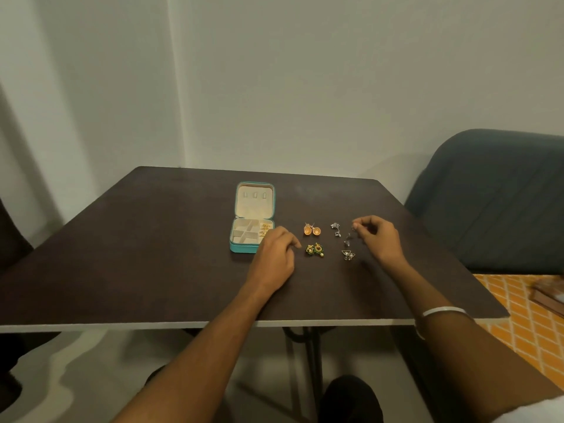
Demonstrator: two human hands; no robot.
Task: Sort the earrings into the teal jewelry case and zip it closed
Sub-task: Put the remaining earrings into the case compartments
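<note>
Right hand (377,236) pinches a silver earring (354,228), left hand (276,248) curled empty by the open case (253,218); that tiny piece could slip onto the worktop (152,239).

A dark table (152,254) bears an open teal jewelry case (241,247) and 4 earring pairs (312,229).

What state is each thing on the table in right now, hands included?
Teal jewelry case: open, lid laid back, unzipped.
Gold earrings: in the case's right compartments.
Orange earrings: loose on the table.
Green earrings: on the table, beside the left fingertips.
Triangular silver earrings: on the table.
Left hand: curled, holding nothing visible.
Right hand: pinching a small silver earring.
</note>
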